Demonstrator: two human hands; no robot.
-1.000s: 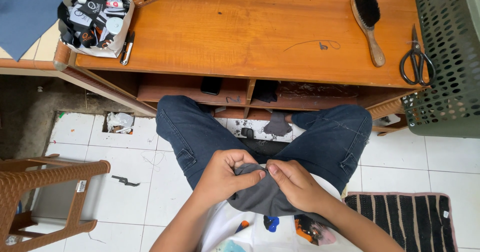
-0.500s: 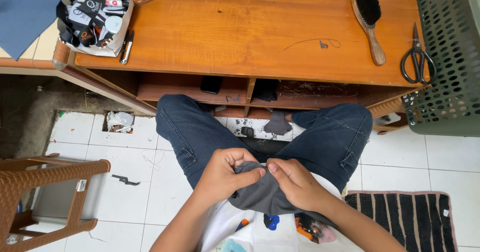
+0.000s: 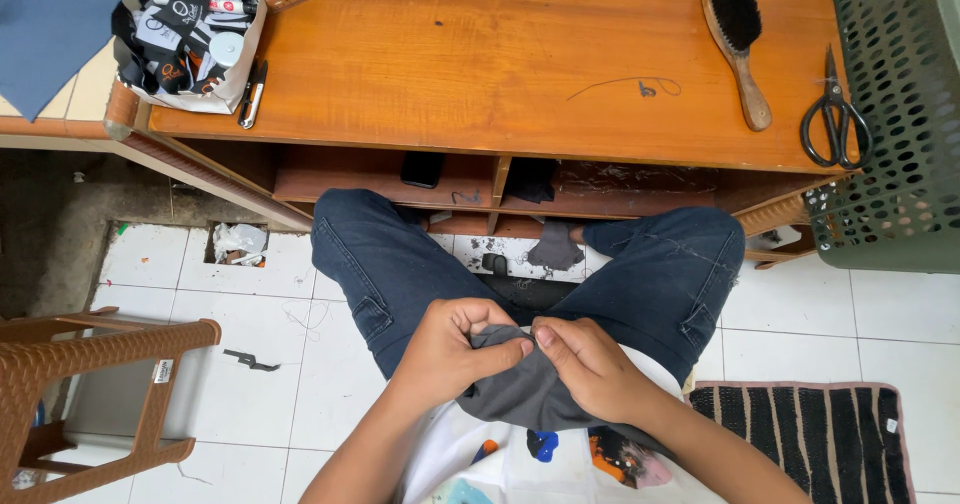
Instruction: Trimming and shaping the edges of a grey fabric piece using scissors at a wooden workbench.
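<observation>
Both hands grasp 1 dark grey cloth [image 3: 520, 389] in the lap, near the body between the knees. The left hand [image 3: 455, 349] pinches its top edge, and the right hand [image 3: 590, 364] pinches beside it, fingertips touching. Far right on the wooden desk [image 3: 480, 64] lie a brush [image 3: 738, 34] and scissors [image 3: 835, 114].

A wooden counter [image 3: 480, 74] is filling the top of the view. A brush [image 3: 738, 36] with dark bristles is lying on its right part, and black scissors [image 3: 836, 116] are lying just beside it, near the edge. A bag of small items [image 3: 188, 36] is sitting on the left corner, with a pen [image 3: 252, 94] beside it. A green perforated basket [image 3: 895, 124] is standing at the right. A brown plastic stool [image 3: 85, 384] is standing on the white tiled floor [image 3: 250, 414] at the left, and a striped mat [image 3: 810, 439] is lying at the lower right.
</observation>
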